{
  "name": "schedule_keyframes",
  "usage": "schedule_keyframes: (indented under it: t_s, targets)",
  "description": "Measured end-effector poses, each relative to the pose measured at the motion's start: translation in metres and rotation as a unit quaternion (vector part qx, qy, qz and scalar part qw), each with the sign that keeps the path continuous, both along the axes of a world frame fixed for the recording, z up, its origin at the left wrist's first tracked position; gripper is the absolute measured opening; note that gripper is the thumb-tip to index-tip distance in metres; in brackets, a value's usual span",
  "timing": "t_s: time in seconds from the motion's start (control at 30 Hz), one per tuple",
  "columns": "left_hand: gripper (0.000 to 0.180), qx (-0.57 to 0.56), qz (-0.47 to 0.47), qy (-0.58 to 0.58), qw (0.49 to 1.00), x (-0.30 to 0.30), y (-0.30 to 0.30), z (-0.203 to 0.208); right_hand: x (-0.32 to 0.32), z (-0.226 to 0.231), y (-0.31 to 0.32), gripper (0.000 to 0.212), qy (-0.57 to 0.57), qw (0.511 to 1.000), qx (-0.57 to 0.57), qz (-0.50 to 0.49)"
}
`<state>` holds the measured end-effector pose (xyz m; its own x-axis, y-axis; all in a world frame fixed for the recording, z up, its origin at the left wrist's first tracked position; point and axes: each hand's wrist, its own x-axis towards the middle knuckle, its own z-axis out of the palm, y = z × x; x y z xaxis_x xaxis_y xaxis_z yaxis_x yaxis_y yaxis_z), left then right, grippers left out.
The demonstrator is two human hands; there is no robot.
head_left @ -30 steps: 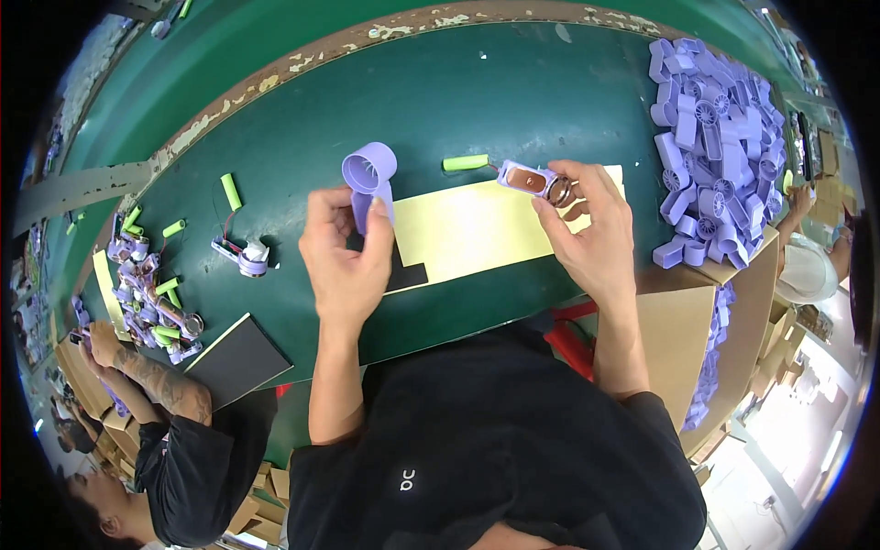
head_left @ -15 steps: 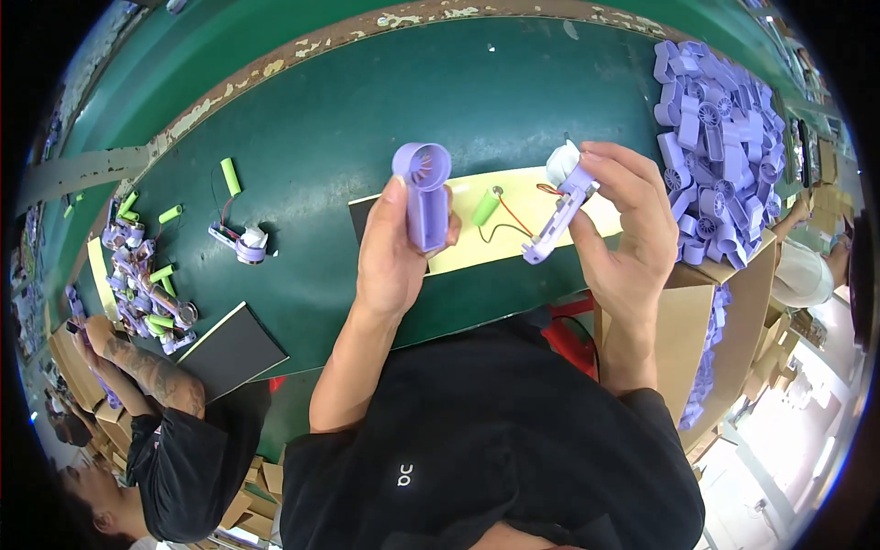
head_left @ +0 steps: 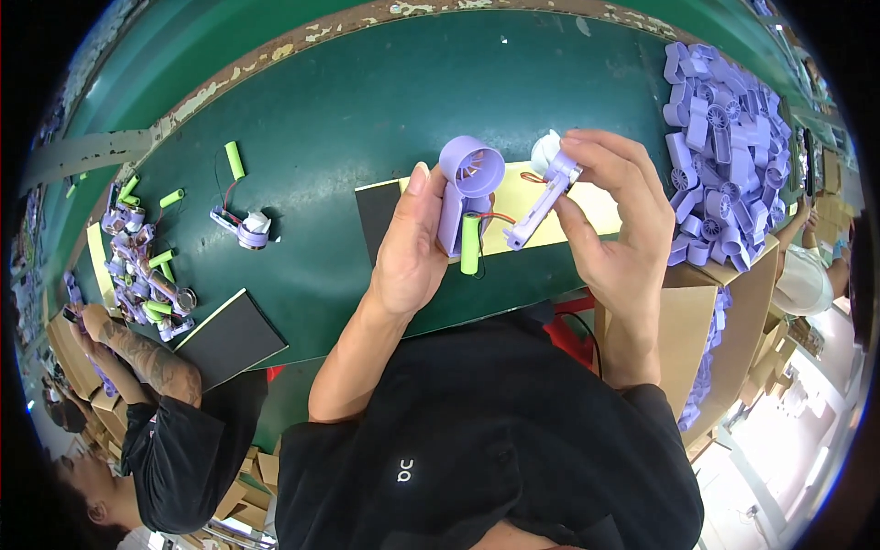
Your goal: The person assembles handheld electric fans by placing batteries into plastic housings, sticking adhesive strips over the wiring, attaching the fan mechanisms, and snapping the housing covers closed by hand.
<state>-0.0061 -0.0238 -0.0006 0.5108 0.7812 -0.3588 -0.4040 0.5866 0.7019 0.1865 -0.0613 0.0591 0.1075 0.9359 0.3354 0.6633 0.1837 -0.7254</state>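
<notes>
My left hand is closed round a purple plastic fan housing, its round ring upward and its open handle facing me. In my right hand is a slim purple inner frame, pinched between thumb and fingers and tilted. A white fan blade part sits at the frame's upper end. From the frame, red and dark wires run to a green cylindrical battery, which hangs in front of the housing's handle. Whether the battery touches the handle I cannot tell.
Purple housings are heaped at the right by a cardboard box. Wired assemblies with batteries are piled left, another assembly nearer. A yellow-and-black sheet lies under my hands, a black pad at left. A co-worker's arm is far left.
My left hand has moved right and turned the housing's ring. The battery now hangs in front of the housing's handle. My right hand has shifted slightly left with the frame.
</notes>
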Motion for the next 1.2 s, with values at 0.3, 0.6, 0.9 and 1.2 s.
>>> schedule_keyframes:
  t_s: [0.3,0.6,0.9,1.2]
  targets:
    - [0.069,0.024,-0.001,0.002,1.0,0.001,-0.001,0.0,0.0,-0.004,0.002,0.049,-0.012,1.0,-0.004,-0.006]
    - [0.054,0.089,-0.011,0.039,0.995,-0.005,-0.003,-0.011,-0.002,-0.005,0.002,0.048,-0.051,0.999,0.002,-0.015]
    - [0.076,0.155,-0.018,0.046,0.987,-0.006,-0.008,-0.009,-0.005,-0.006,-0.001,0.046,-0.04,0.999,-0.009,-0.028]
    - [0.068,0.149,0.007,0.024,0.989,0.0,-0.012,-0.002,-0.004,-0.011,-0.006,0.045,-0.032,0.999,-0.019,-0.031]
